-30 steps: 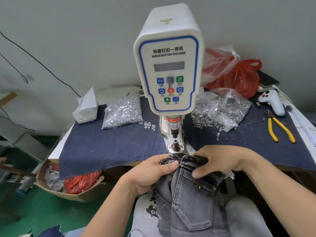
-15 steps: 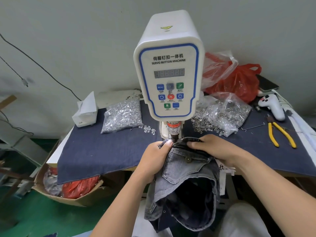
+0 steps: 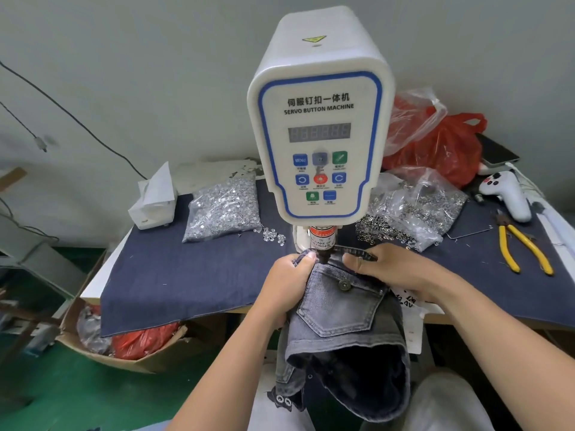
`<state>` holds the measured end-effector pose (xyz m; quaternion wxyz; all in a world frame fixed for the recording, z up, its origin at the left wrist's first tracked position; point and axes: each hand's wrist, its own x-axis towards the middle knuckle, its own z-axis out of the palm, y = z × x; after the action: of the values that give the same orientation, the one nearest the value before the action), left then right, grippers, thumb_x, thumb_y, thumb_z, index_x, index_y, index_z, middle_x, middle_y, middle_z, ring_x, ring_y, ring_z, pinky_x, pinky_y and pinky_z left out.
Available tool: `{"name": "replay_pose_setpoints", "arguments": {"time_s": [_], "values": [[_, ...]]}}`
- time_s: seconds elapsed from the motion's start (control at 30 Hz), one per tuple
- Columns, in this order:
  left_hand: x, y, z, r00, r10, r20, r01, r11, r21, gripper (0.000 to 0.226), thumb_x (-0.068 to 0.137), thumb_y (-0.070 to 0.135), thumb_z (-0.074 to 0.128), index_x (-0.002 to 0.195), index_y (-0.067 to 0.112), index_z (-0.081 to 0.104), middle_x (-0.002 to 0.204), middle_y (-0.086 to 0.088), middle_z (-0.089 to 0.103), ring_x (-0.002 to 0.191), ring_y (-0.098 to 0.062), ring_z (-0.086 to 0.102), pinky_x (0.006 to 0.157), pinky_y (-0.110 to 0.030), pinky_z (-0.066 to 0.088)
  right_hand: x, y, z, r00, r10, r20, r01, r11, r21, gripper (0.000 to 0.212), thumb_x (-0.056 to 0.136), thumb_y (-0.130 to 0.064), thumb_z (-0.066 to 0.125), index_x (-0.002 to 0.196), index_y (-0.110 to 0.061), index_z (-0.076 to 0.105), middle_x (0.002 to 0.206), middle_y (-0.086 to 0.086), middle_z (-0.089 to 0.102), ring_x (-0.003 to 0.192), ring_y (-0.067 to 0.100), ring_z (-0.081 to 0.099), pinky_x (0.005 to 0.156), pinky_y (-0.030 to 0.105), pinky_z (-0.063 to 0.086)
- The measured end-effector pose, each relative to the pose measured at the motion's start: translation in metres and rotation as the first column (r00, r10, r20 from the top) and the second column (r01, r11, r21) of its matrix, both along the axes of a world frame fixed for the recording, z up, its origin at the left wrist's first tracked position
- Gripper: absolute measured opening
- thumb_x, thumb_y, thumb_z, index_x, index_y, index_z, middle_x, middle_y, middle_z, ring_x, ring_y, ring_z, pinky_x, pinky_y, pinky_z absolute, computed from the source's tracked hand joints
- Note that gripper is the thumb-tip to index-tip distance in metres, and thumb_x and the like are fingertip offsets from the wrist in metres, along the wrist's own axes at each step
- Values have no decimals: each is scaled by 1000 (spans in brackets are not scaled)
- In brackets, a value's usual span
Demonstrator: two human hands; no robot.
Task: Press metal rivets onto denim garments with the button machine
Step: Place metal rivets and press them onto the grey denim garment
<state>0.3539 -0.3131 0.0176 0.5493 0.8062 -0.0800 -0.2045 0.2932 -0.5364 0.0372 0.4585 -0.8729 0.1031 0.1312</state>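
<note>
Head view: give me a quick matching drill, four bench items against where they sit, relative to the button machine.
Items:
1 pliers
2 tissue box
3 denim garment
4 red bag

Places:
A under the press head, gripped by both hands
B far left on the cloth
C right, near the table edge
D behind the machine, right, by the wall

Pairs: 1-C, 2-B, 3-A, 4-D

The white servo button machine's (image 3: 320, 119) lower die is hidden beneath the grey denim garment (image 3: 342, 309), whose hem runs off the near edge. Its grey display's (image 3: 319, 132) digits are illegible; the far-right black phone (image 3: 497, 152) lies partly behind the red plastic bag (image 3: 448, 147).
</note>
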Motion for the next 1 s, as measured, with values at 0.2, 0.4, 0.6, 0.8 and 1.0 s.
{"name": "replay_pose_setpoints", "arguments": {"time_s": [0.2, 0.4, 0.6, 0.8, 1.0], "values": [[3, -2, -4, 988, -35, 150, 17, 992, 121, 37, 102, 37, 54, 66, 29, 59, 60, 21, 61, 59, 4, 53, 54, -17, 35, 1, -9, -3, 994, 96, -53, -92, 992, 83, 47, 69, -64, 86, 100, -30, 78, 96, -8, 80, 92, 9, 76, 96, 37, 57], [6, 0, -6, 966, -66, 250, 15, 979, 202, 33, 103, 38, 55, 76, 20, 62, 71, 8, 64, 65, -1, 54, 59, -26, 38, 0, -11, -7, 998, 20, -60, -4, 966, 259, 54, 76, -51, 87, 113, -15, 74, 109, 2, 79, 107, 20, 74, 107, 47, 52], [9, 5, -11, 933, -92, 349, -31, 943, 332, 41, 103, 49, 56, 69, 29, 48, 66, 11, 56, 65, -2, 52, 53, -20, 28, -4, -9, -5, 998, 36, -47, -23, 967, 253, 54, 78, -60, 76, 110, -16, 74, 107, 0, 79, 107, 18, 73, 102, 40, 55], [11, 7, -16, 946, -67, 317, -31, 956, 293, 34, 103, 52, 57, 80, 27, 56, 74, 11, 61, 72, -2, 55, 57, -23, 33, -4, -5, -4, 998, 30, -47, -18, 975, 223, 53, 80, -62, 74, 110, -18, 75, 108, 1, 79, 105, 21, 74, 105, 50, 52], [11, 7, -18, 953, -42, 299, -38, 966, 256, 34, 103, 50, 58, 86, 21, 61, 78, 9, 63, 74, -4, 56, 58, -23, 35, -5, -3, -3, 998, 22, -55, -8, 969, 248, 55, 78, -59, 75, 110, -14, 75, 108, 3, 79, 105, 22, 74, 105, 51, 52]]}}
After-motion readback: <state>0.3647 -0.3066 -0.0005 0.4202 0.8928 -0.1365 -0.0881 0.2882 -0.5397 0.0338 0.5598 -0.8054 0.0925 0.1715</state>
